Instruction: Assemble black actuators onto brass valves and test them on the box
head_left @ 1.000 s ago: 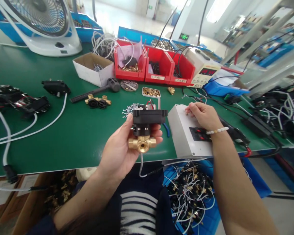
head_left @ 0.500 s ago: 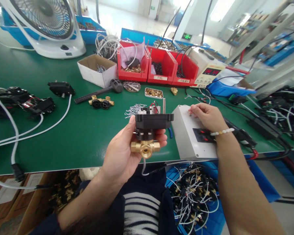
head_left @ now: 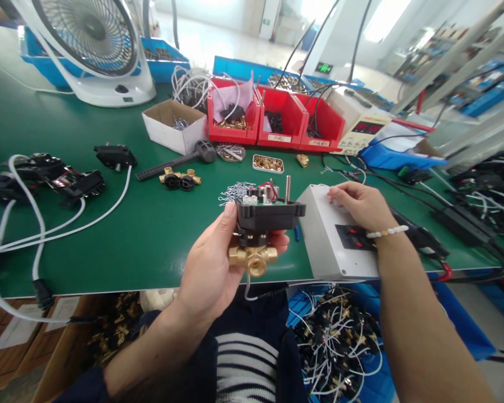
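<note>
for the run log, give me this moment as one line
left hand: holds brass-and-black valve assembly; right hand: fingertips at grey box; beyond: red bins

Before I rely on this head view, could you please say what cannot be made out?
Head view: part of the grey rectangular box, under the right hand.
Head view: part of the left hand, behind the black and brass assembly.
Head view: round white fan, top cut by the upper edge.
Head view: writing on white bin labels, too small.

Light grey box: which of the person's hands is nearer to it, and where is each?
Right. The right hand is at the box, fingertips at its far end; the left hand is off to the box's left, holding a valve assembly.
</note>
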`<act>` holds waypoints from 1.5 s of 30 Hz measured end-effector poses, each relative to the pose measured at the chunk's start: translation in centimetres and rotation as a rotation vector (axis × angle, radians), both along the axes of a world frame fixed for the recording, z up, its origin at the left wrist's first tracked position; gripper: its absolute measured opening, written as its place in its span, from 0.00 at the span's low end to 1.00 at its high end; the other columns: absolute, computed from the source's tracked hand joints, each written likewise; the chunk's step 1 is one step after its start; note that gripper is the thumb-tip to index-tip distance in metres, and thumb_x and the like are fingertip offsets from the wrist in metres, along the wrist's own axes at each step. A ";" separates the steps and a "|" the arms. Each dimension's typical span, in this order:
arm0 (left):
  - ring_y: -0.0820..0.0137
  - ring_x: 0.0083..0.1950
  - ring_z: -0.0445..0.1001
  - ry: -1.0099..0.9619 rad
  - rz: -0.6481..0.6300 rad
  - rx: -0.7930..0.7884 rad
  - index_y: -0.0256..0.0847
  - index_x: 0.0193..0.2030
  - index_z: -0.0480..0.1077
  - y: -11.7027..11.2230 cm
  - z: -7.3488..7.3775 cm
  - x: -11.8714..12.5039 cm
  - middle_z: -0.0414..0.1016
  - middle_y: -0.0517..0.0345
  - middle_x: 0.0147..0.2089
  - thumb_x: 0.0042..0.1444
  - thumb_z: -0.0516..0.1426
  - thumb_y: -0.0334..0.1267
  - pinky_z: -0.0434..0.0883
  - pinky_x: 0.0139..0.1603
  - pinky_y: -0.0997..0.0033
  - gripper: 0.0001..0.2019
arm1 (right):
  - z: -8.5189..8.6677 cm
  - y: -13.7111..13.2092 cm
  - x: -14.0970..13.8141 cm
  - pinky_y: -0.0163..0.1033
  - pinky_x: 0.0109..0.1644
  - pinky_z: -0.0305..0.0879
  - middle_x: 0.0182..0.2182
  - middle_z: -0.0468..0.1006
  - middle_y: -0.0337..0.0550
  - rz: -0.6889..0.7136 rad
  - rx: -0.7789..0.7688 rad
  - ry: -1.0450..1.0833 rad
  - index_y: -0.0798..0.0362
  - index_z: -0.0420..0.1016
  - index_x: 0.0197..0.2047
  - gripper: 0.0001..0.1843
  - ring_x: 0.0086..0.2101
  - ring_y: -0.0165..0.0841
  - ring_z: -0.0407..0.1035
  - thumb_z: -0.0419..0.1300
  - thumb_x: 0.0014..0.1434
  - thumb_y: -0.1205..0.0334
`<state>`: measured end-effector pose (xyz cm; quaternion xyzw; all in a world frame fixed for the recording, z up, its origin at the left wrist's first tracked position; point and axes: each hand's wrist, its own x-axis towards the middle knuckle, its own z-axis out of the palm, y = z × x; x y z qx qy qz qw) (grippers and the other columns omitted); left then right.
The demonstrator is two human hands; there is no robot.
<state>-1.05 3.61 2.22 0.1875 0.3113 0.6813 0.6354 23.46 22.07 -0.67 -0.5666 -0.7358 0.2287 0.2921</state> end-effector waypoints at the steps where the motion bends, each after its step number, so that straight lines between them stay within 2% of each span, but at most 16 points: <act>1: 0.67 0.35 0.83 0.006 0.002 -0.007 0.32 0.38 0.79 0.0 0.0 0.0 0.83 0.49 0.34 0.71 0.49 0.42 0.82 0.39 0.69 0.21 | 0.0 0.0 0.0 0.41 0.38 0.65 0.27 0.78 0.44 0.000 0.002 0.002 0.51 0.75 0.30 0.18 0.27 0.34 0.68 0.59 0.52 0.44; 12: 0.65 0.34 0.82 0.090 0.052 -0.089 0.32 0.38 0.78 0.0 0.2 0.0 0.82 0.49 0.34 0.70 0.51 0.42 0.82 0.38 0.68 0.19 | -0.1 0.0 0.3 0.40 0.33 0.65 0.23 0.77 0.41 0.001 0.034 0.003 0.51 0.78 0.30 0.19 0.25 0.33 0.68 0.64 0.51 0.42; 20: 0.65 0.35 0.82 0.063 0.065 -0.070 0.33 0.39 0.78 -0.1 0.0 -0.1 0.82 0.50 0.34 0.70 0.51 0.42 0.82 0.39 0.67 0.18 | -0.1 0.0 0.3 0.42 0.35 0.65 0.25 0.78 0.42 -0.004 0.022 0.018 0.51 0.78 0.30 0.16 0.26 0.34 0.68 0.64 0.49 0.46; 29: 0.66 0.37 0.83 0.030 0.042 -0.053 0.34 0.39 0.79 -0.1 -0.2 0.0 0.83 0.50 0.36 0.70 0.50 0.41 0.82 0.40 0.68 0.18 | -0.1 0.0 0.1 0.43 0.35 0.64 0.26 0.78 0.42 -0.015 0.021 0.024 0.51 0.78 0.29 0.16 0.27 0.34 0.67 0.64 0.48 0.46; 45: 0.66 0.32 0.82 -0.045 -0.011 -0.064 0.32 0.36 0.78 0.2 0.1 -0.1 0.82 0.48 0.33 0.72 0.48 0.41 0.82 0.37 0.68 0.22 | 0.0 -0.1 0.0 0.42 0.35 0.64 0.25 0.77 0.42 -0.028 0.005 0.051 0.50 0.76 0.28 0.14 0.26 0.34 0.66 0.66 0.48 0.47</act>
